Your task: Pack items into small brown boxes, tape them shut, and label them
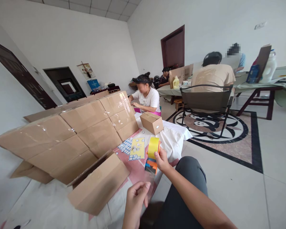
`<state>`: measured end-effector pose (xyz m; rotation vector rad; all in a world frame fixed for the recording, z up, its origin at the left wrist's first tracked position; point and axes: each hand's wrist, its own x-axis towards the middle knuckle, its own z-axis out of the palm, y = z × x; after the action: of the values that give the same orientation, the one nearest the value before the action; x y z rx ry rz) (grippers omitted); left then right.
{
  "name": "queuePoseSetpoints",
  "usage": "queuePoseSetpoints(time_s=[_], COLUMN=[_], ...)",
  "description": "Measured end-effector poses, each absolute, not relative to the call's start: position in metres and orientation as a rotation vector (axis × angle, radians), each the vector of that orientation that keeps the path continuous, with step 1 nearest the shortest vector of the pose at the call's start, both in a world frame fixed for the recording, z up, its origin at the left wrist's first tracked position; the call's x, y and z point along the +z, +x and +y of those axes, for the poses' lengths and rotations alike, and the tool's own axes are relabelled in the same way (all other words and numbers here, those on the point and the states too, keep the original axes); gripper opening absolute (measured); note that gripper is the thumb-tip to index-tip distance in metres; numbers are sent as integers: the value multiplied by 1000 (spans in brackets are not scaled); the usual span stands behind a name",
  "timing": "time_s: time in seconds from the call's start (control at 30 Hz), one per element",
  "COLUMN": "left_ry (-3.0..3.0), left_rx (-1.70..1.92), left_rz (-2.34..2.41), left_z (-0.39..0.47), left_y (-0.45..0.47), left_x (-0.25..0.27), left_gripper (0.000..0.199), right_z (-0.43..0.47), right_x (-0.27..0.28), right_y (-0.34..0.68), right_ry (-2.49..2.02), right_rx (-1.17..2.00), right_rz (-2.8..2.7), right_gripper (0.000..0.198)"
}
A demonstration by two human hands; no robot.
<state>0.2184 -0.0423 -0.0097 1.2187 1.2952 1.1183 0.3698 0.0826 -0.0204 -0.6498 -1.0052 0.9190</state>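
Note:
My right hand (162,160) grips a tape dispenser (153,149) with a yellow roll and an orange and blue body, held above the table's near edge. From its cutter a strip of clear tape (150,182) runs down to my left hand (138,194), whose thumb and fingers pinch the loose end. Left of my hands lies a brown cardboard box (99,184) with its long opening facing the stacked boxes. Just beyond the dispenser, a yellow sheet (137,148) and several small blue-edged white labels (125,147) lie on the cloth.
A wall of taped cardboard boxes (85,127) fills the table's left side. A small closed box (152,123) stands at the far right edge. Across the table sits a person in a white shirt (149,99). Further right are a folding chair (206,101) and another work table (281,84).

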Motion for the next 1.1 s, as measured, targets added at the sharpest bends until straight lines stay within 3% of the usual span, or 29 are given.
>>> queuePoseSetpoints(time_s=[0.33,0.63,1.1], left_ry=[1175,1153,1333], left_rx=[1122,1149,1099], left_rz=[1465,1525,1533], left_z=[-34,-27,-25], left_y=[216,217,208], left_x=[-21,-22,-29], left_gripper=[51,44,60], right_z=[79,86,75], right_x=[-18,-16,-8], right_y=[344,341,335], right_ry=[-634,-693,-648], right_rx=[1197,1198,1456], right_rz=[-752,-679,-446], right_gripper=[51,50,49])
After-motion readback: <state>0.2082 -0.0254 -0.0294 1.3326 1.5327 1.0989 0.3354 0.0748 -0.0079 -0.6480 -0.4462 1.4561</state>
